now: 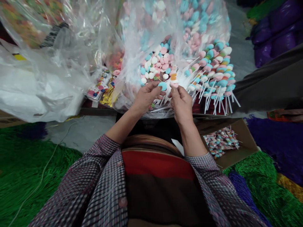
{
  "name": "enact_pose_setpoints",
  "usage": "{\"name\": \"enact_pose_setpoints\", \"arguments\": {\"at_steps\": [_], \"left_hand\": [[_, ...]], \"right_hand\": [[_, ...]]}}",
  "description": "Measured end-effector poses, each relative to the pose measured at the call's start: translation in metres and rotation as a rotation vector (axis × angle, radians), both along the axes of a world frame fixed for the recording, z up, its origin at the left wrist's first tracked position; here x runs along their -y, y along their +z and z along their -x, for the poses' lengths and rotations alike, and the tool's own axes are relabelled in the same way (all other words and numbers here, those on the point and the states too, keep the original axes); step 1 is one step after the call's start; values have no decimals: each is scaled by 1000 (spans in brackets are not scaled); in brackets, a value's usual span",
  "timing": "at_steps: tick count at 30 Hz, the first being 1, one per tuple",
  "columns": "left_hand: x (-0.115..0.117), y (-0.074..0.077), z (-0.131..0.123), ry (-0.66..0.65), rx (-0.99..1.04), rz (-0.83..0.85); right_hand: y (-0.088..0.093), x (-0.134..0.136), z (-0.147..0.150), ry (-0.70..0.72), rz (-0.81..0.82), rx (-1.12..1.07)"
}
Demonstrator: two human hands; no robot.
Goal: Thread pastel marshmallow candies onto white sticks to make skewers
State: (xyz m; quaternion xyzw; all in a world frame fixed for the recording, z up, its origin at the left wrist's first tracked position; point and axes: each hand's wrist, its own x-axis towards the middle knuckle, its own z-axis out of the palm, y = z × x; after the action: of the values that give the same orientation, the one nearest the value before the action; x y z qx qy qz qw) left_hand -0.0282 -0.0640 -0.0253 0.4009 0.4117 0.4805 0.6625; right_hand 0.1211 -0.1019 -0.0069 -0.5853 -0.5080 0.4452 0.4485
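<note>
Pinching a round blue sweet (162,86) with thumb and finger, my left hand (150,96) is close beside my right hand (182,101). My right hand is grasping a little stack (174,81), orange at the top with pink and white below, and it pokes up past my fingertips. I cannot tell from here how much stick is hidden under my fingers. Both hands are over the near side of the tabletop (197,109).

Just past my hands, loose sweets (159,63) in pink, white and blue lie in a heap, with a clear bag (129,53) around them. Bare white sticks (181,77) lie just beyond my right hand. To the right of that hand is a big pile of sweets on sticks (216,74). Left of my left hand I see spotty packs (100,83) and shiny gold strips (108,96). Down to the right, below the tabletop, a box (247,143) has wrapped sweets (222,142) in it.
</note>
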Motion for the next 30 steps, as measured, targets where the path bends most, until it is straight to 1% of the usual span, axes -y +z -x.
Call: {"name": "enact_pose_setpoints", "arguments": {"at_steps": [2, 3, 5, 8, 12, 16, 18, 21, 23, 25, 27, 30], "left_hand": [[-1, 2, 0, 47, 19, 70], [-2, 4, 1, 71, 13, 89], [-4, 5, 2, 110, -11, 97], [-6, 3, 1, 151, -31, 61], [-8, -8, -1, 171, -84, -42], [-8, -17, 1, 191, -216, -202], [-7, -19, 3, 206, -337, -321], [-4, -21, 7, 205, -579, -510], [-2, -23, 7, 207, -709, -582], [0, -26, 6, 208, -772, -612], [0, -29, 5, 184, -732, -608], [-1, -32, 8, 101, -474, -494]], "right_hand": [[3, 17, -3, -54, -17, -35], [4, 27, -5, -48, -7, -56], [9, 45, -6, 33, 42, -61], [14, 63, -4, 122, 90, 56], [15, 65, -1, 117, 62, 211], [12, 62, -3, 102, 49, 268], [12, 61, -5, 101, 68, 249], [13, 62, -5, 99, 131, 168], [15, 62, -2, 87, 166, 108], [16, 62, 2, 74, 186, 66], [17, 62, 6, 68, 202, 35], [17, 60, 3, 67, 243, -56]]}}
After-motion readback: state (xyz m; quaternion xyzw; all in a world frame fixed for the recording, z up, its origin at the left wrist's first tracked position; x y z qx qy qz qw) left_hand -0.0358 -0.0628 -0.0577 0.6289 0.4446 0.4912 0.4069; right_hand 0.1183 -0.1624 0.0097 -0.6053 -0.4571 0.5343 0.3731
